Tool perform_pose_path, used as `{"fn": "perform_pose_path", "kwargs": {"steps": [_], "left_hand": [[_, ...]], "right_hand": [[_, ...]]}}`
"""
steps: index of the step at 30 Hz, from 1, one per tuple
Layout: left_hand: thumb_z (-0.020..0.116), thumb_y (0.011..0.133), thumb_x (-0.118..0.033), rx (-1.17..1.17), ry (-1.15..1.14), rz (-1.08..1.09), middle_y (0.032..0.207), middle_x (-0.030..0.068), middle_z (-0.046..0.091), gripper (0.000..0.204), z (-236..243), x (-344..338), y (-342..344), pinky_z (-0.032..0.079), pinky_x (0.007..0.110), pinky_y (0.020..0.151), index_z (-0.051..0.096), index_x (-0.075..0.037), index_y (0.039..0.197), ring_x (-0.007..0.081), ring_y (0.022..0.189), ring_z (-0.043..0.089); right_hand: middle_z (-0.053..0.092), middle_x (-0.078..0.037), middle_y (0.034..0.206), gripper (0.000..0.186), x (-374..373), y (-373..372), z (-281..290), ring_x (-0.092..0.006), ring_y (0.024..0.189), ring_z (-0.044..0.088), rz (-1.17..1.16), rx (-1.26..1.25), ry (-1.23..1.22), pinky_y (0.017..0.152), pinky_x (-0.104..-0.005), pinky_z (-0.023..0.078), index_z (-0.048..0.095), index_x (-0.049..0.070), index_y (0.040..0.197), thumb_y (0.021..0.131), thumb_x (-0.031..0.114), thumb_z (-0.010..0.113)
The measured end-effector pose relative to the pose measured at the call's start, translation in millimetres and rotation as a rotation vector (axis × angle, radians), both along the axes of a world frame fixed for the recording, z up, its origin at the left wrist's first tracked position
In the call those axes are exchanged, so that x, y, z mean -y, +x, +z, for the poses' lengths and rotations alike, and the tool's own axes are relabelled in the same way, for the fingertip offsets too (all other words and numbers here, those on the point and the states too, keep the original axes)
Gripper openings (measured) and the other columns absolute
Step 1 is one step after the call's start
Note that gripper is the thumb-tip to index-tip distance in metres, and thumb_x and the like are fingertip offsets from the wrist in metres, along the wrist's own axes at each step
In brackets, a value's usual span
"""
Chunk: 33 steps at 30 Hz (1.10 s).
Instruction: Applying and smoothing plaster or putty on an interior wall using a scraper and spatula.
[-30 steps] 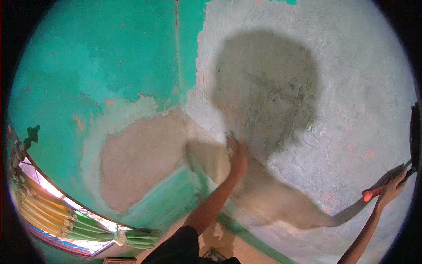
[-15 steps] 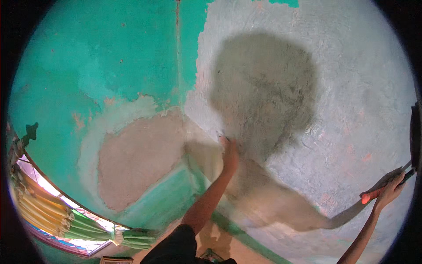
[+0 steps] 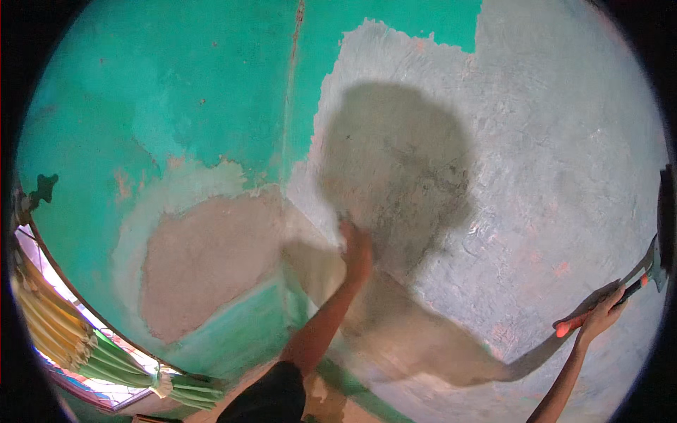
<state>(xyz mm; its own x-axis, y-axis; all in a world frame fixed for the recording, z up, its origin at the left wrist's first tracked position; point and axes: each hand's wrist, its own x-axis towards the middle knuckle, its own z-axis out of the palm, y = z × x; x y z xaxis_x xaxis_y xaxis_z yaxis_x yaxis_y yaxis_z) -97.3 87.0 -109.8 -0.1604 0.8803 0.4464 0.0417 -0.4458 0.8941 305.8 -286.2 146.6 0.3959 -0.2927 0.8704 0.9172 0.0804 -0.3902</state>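
Observation:
My left hand [image 3: 358,254] is up at the pale plastered wall [image 3: 536,141], just right of the room corner. Its fingers look curled together; anything they hold is hidden and blurred. At the far right, my right hand [image 3: 601,315] is closed round the handle of a hand tool [image 3: 572,324]. That handle is orange at its lower end and dark farther up. A grey metal head [image 3: 659,264] shows at the tool's far end, partly lost at the picture's rim, so its exact kind is unclear.
Green painted wall [image 3: 211,92] fills the upper left, with a bare brown patch [image 3: 204,261] below. A window with yellow and green curtains [image 3: 120,363] is at the lower left. My head and arm cast a large shadow [image 3: 398,169] on the plaster.
The view has tilted up a little. My left hand sits slightly lower and farther left in the picture. My right hand has shifted left with the tool, showing more of its metal head.

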Motion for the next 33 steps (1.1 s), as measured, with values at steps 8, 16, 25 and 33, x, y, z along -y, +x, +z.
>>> {"fn": "perform_pose_path", "kwargs": {"steps": [8,16,25,33], "left_hand": [[0.033,0.11,-0.042,-0.133,0.065,0.111,0.168,0.0277,0.003,0.073,24,31,-4,0.014,0.055,0.123,0.015,0.009,0.159,0.0395,0.157,0.009],[0.045,0.106,-0.02,-0.282,0.317,0.313,0.155,0.0349,0.028,0.06,5,12,3,0.024,0.054,0.119,0.027,0.013,0.153,0.0508,0.14,0.032],[0.043,0.104,-0.019,-0.24,0.413,0.223,0.162,0.0385,0.015,0.063,-15,-8,-7,0.014,0.053,0.124,0.023,0.016,0.153,0.0521,0.152,0.014],[0.04,0.105,-0.022,-0.177,0.419,0.179,0.164,0.0331,0.016,0.064,-14,-7,3,0.01,0.052,0.125,0.022,0.011,0.156,0.0491,0.153,0.014]], "right_hand": [[0.054,0.001,0.092,0.044,1,0,-3,-0.0084,0.079,0.047,0.022,-0.084,-0.042,0.069,-0.0243,0.041,0.061,-0.001,0.118,0.109,0.041,0.051],[0.054,0.003,0.093,0.042,7,2,-5,-0.0068,0.079,0.047,0.101,-0.231,-0.082,0.068,-0.0227,0.04,0.061,0.001,0.12,0.109,0.04,0.051],[0.058,0.001,0.097,0.047,10,24,-12,-0.0083,0.081,0.051,0.15,-0.16,0.009,0.07,-0.0234,0.043,0.059,-0.002,0.132,0.109,0.038,0.052],[0.043,0.007,0.08,0.039,4,21,-10,-0.0038,0.067,0.038,0.053,-0.106,0.008,0.057,-0.0214,0.031,0.062,0.004,0.115,0.109,0.041,0.05]]}}
